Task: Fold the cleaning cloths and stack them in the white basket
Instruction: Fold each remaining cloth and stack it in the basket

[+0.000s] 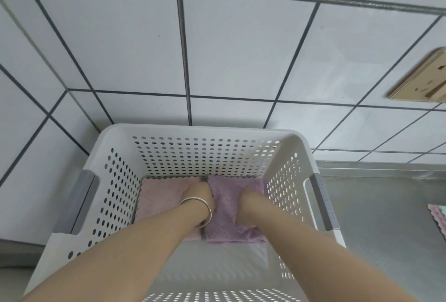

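A white perforated basket (202, 130) stands against the tiled wall. On its floor lie two folded cloths side by side, a pink cloth (159, 198) on the left and a purple cloth (226, 207) on the right. Both of my arms reach down into the basket. My left hand (199, 190), with a silver bangle at the wrist, sits at the purple cloth's left edge, between the two cloths. My right hand (248, 196) rests on top of the purple cloth. The fingers of both hands point away from the camera and are hidden.
Another cloth (437, 219), pink and pale green, lies on the steel counter (376, 205) at the right edge. A gold wall socket (421, 79) sits on the tiled wall at upper right. The basket has grey handles (80, 198) on both sides.
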The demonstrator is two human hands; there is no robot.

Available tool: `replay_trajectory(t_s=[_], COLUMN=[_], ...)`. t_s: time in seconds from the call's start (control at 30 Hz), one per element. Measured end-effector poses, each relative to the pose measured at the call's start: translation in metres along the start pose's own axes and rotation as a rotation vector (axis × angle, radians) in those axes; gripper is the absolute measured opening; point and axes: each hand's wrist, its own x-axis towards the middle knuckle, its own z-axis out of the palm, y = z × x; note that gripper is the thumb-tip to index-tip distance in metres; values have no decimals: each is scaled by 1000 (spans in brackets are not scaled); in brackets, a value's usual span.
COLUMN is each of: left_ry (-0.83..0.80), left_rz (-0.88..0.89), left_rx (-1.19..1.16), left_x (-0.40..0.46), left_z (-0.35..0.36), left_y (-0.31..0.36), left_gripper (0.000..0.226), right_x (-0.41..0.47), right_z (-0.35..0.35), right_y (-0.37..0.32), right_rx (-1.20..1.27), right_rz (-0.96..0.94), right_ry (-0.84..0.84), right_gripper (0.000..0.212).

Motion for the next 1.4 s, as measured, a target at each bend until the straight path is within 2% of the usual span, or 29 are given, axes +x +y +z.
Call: replay_trajectory(t_s=[0.07, 0.17, 0.27, 0.33, 0.4, 0.5, 0.6, 0.7, 0.83, 0.93, 0.97, 1.07, 1.13, 1.23, 1.33, 1.4], left_ry=[-13, -29, 100, 201, 143, -31, -85, -125, -137, -174, -195, -166, -70, 229, 520, 649], left_rz=[16, 70, 226, 366, 451, 408, 380, 373, 378, 398, 381, 342, 318, 362, 512, 639], left_rx=[43, 218, 449, 440, 437, 517, 553, 529, 481, 522, 501, 459, 418, 286, 73, -159], left_x=[0, -5, -15, -19, -21, -21, -18, -15, -11, -11, -14, -35, -55, -102, -156, -186], left_z=[-4, -13, -23, -19, -6, 13, 21, 24, 24, 11, 2, -38, -70, -109, -115, -104], left_y=[0, 5, 16, 22, 24, 23, 20, 21, 22, 21, 24, 43, 60, 89, 115, 143], left_gripper=[21, 30, 38, 42, 62, 98, 105, 109, 114, 111, 101, 39, 29, 22, 9, 4], right_x=[-2, -9, -7, -3, 0, 7, 16, 23, 28, 20, 13, -14, -43, -92, -135, -159], right_z=[1, 0, 10, 16, 18, 21, 28, 35, 34, 18, 8, -28, -50, -63, -46, -36], right_y=[2, 4, 4, 2, 2, 4, 5, 0, -7, -5, -6, -5, 1, 31, 67, 94], right_rx=[-27, -135, -304, -356, -354, -346, -366, -361, -373, -407, -391, -289, -241, -134, 241, 516], right_rz=[-33, -85, -122, -168, -166, -153, -131, -93, -83, -103, -132, -238, -256, -305, -379, -393], right_ry=[-7, 23, 139, 231, 240, 182, 127, 114, 123, 57, 43, 54, 179, 560, 1038, 1254], right_gripper=[70, 52, 49, 49, 57, 86, 99, 98, 79, 80, 77, 50, 33, 27, 21, 21])
